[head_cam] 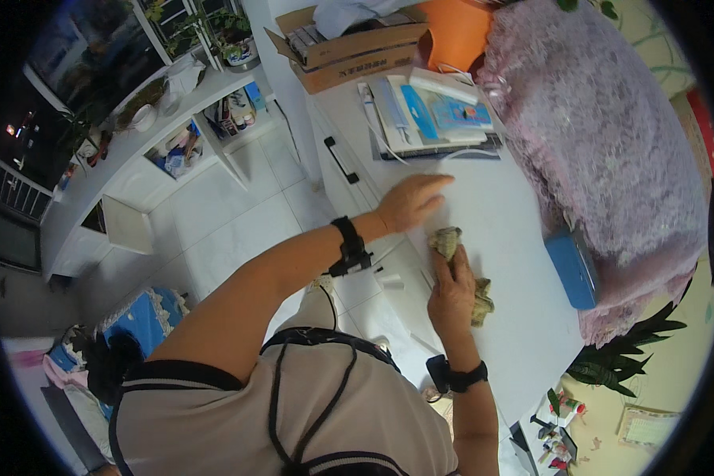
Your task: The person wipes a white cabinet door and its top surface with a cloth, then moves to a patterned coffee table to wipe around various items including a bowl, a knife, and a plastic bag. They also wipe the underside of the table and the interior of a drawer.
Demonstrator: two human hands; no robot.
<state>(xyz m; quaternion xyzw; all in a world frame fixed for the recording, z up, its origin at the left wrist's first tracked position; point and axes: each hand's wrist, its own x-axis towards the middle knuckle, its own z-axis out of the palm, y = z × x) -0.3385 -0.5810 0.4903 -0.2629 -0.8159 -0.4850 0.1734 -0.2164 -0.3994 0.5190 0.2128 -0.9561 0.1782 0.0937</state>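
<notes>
My right hand [453, 291] presses a crumpled yellowish-green cloth [445, 241] onto the white cabinet top [511, 357]; the cloth shows past the fingertips and beside the palm. My left hand [415, 202] is held over the cabinet's front edge, fingers stretched towards the top, with nothing in it. Its palm side is hidden, and whether it touches the surface cannot be told. Both wrists wear black straps with small devices.
Books [392, 119] with cables and packets, an open cardboard box [357, 62] and an orange object [459, 33] occupy the far end. A blue box [571, 271] stands beside a lace-covered object [601, 137]. Cabinet doors [128, 226] hang ajar across the tiled floor.
</notes>
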